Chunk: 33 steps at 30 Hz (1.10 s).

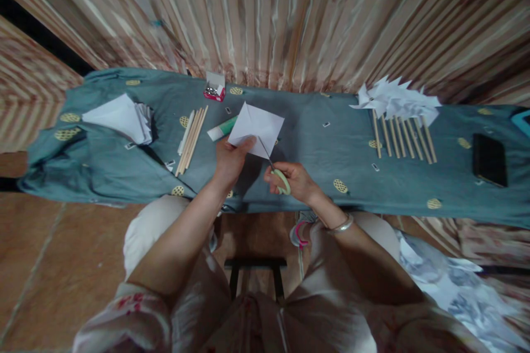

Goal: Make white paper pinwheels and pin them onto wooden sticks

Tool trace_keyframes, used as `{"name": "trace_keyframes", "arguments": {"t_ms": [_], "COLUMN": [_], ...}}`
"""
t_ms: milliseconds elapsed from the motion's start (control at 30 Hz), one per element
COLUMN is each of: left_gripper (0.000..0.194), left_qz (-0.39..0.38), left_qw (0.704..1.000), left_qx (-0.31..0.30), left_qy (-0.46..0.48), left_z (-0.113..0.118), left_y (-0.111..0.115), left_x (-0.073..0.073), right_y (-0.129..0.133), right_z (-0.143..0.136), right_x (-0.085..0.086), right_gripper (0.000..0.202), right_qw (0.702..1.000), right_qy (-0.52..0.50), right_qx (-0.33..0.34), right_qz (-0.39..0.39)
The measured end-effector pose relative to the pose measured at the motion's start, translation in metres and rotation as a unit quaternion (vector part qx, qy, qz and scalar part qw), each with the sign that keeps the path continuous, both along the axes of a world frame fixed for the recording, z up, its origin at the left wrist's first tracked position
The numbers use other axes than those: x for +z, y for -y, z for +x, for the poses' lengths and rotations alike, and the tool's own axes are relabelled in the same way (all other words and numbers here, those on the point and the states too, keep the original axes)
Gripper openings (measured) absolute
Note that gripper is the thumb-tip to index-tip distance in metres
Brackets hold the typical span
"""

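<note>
A square sheet of white paper (259, 121) is held above the cloth, its near left edge pinched in my left hand (232, 159) with the thumb on top. My right hand (293, 179) grips a pair of scissors with light green handles (282, 182). Their blades meet the paper's near right side, pointing toward its middle. Behind my left hand lies a green and white tube (222, 128), partly hidden by the paper. To the left, several thin wooden sticks (194, 140) lie side by side.
A small open red box (214, 92) holding metal bits stands at the back. At left is a stack of white paper (120, 118). Paper pinwheels (397, 100) on sticks and a black phone-like object (489, 159) lie at right. A green patterned cloth (314, 149) covers the table.
</note>
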<state>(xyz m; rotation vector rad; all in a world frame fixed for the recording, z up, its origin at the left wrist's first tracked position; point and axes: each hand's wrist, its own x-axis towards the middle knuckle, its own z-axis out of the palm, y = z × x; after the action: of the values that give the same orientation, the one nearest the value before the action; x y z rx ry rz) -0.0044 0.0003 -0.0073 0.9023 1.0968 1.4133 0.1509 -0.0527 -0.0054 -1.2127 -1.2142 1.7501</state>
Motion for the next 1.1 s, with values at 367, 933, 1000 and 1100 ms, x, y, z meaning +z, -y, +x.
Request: {"name": "trace_keyframes", "arguments": {"t_ms": [367,933,1000,1100], "left_gripper": [0.030,0.029,0.029,0.029], "left_qz": [-0.008,-0.010,-0.011,-0.010], "left_qw": [1.000,1.000,1.000,1.000], "left_qx": [-0.001,0.002,0.000,0.005], "left_qy": [-0.001,0.007,0.006,0.005], "left_z": [0.0008,0.0015,0.0012,-0.0004], "left_y": [0.0011,0.0013,0.0007,-0.0018], "left_x": [0.0013,0.0018,0.0015,-0.0001], "right_y": [0.0001,-0.0005,0.0007,0.0041], "right_z": [0.0002,-0.0001,0.0004,0.0043], "right_x": [-0.0011,-0.0009,-0.0034,-0.0078], "right_gripper": [0.046,0.045,0.047,0.051], "right_qw": [1.000,1.000,1.000,0.999], "right_qy": [-0.002,0.006,0.014,0.038], "right_qx": [-0.005,0.001,-0.003,0.000], "right_qz": [-0.006,0.000,-0.008,-0.022]}}
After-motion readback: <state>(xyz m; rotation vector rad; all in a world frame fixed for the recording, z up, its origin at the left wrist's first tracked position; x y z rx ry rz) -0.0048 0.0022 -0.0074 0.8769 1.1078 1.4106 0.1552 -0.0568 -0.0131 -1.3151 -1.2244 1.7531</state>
